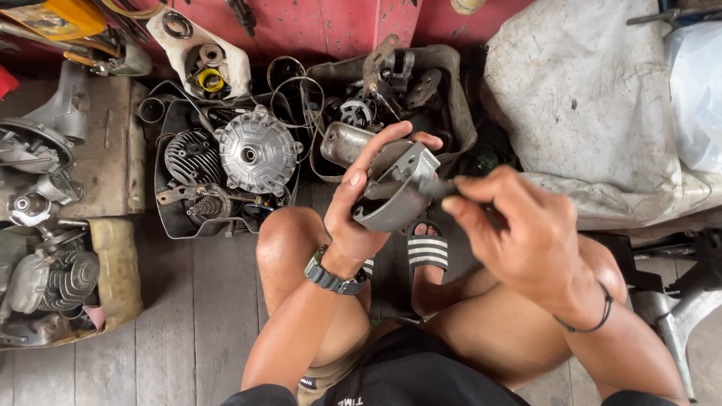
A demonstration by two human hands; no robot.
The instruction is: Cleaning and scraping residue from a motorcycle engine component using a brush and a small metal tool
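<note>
Fingers of both hands clasp the brake shoe

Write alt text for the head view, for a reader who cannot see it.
A seated person's left hand grips a curved grey metal brake shoe while the right hand pinches a small dark tool against it. Trays of engine parts sit on the wooden floor ahead.

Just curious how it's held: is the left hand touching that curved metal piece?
Touching. The head view shows the left hand wrapped around the curved metal piece, thumb across its front and fingertips over its top edge.
</note>
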